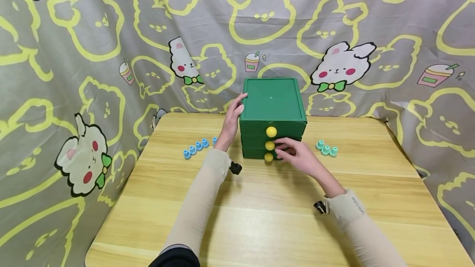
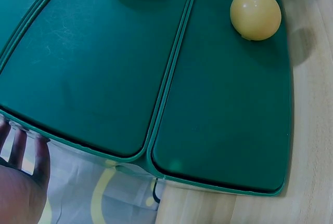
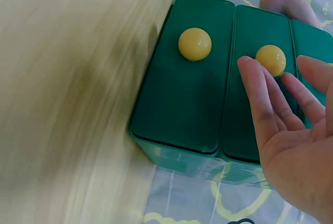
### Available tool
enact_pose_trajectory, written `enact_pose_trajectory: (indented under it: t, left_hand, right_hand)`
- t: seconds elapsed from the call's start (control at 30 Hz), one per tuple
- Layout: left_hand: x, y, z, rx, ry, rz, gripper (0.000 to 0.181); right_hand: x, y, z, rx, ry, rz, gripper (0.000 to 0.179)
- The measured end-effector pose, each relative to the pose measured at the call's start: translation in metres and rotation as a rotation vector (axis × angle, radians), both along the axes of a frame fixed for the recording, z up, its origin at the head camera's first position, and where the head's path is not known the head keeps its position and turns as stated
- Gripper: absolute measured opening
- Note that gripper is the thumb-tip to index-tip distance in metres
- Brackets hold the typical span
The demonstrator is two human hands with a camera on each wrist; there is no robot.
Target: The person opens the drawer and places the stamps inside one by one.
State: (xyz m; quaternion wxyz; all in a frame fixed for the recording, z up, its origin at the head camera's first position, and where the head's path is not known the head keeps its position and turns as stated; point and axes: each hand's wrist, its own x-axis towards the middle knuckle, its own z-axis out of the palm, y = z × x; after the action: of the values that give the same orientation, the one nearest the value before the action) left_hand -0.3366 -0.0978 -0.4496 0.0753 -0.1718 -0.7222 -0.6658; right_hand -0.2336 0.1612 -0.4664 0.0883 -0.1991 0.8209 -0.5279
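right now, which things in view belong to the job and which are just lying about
In the job, judging by the hands:
green drawer box, left hand at its side
middle yellow knob, right hand at it

Apparently just lying about:
blue pegs, left of the box
mint pegs, right of it

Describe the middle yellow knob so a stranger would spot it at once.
On the wooden table stands a big green three-drawer cabinet. Down its front runs a column of three round yellow knobs. The middle knob is the only one with another both above and below it, and the one nearest the fingertips of the right grip.
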Motion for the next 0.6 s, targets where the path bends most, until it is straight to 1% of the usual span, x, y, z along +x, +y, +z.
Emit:
enact_pose_trajectory:
  t: [0.13,0.33,0.4,0.47,0.6]
  left_hand:
    - [-0.001,0.000,-0.001,-0.003,0.004,-0.003,0.052]
    - [-0.001,-0.001,0.000,-0.003,0.008,-0.004,0.053]
    - [0.000,0.000,0.000,-0.009,0.008,0.002,0.053]
    - [0.000,0.000,0.000,-0.012,0.006,0.006,0.053]
    - [0.000,0.000,0.000,-0.010,0.003,0.005,0.054]
  right_hand:
    - [-0.002,-0.002,-0.004,-0.020,-0.013,0.025,0.041]
    - [-0.001,-0.009,-0.006,-0.062,-0.036,0.038,0.042]
    - [-0.001,-0.012,-0.007,-0.075,-0.036,0.027,0.039]
    - [-0.001,-0.015,-0.008,-0.084,-0.019,0.008,0.036]
    - [-0.001,-0.021,-0.010,-0.115,0.013,-0.061,0.028]
